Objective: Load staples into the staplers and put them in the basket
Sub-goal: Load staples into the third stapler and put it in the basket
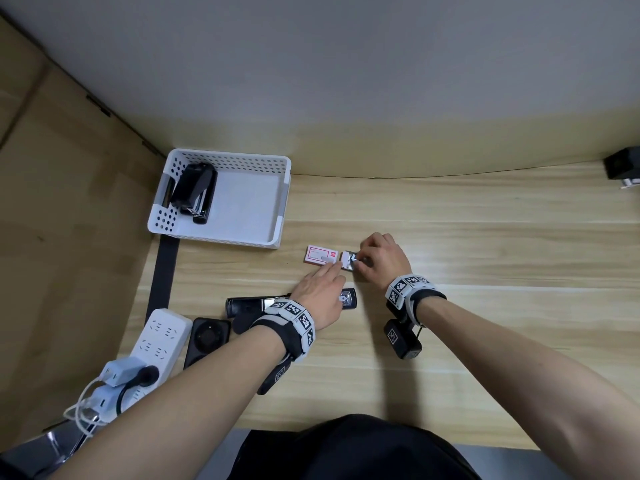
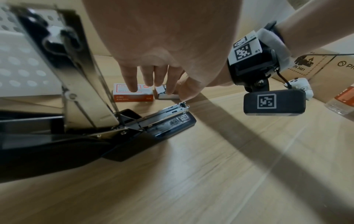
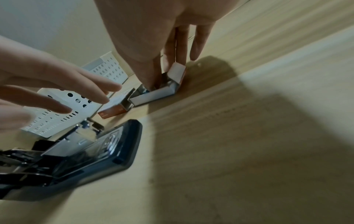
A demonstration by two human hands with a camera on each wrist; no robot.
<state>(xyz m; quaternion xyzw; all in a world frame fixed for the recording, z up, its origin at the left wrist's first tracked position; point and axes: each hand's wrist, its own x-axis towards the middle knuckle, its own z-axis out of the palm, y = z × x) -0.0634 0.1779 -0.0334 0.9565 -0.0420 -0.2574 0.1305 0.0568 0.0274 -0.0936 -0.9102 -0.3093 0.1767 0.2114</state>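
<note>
While digging in staple tray (image 1: 349, 260) | right hand (image 1: 379, 259) pinching staples, left hand (image 1: 320, 292) flat, open-fingered | risks snapping strip, scattering beside open stapler (image 3: 91, 153)

- "UN 3481" stands under a flame pictogram on the cardboard box (image 2: 314, 63) – left wrist view.
- The neighbouring carton face (image 2: 343, 66) shows a ring logo and the letters "PI", cut off.
- Print on the staple box (image 2: 134, 97) is too small to read.

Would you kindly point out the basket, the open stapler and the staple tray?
basket (image 1: 227, 157): head view, far perforated wall.
open stapler (image 2: 172, 122): left wrist view, front of base.
staple tray (image 3: 153, 95): right wrist view, near side wall.
</note>
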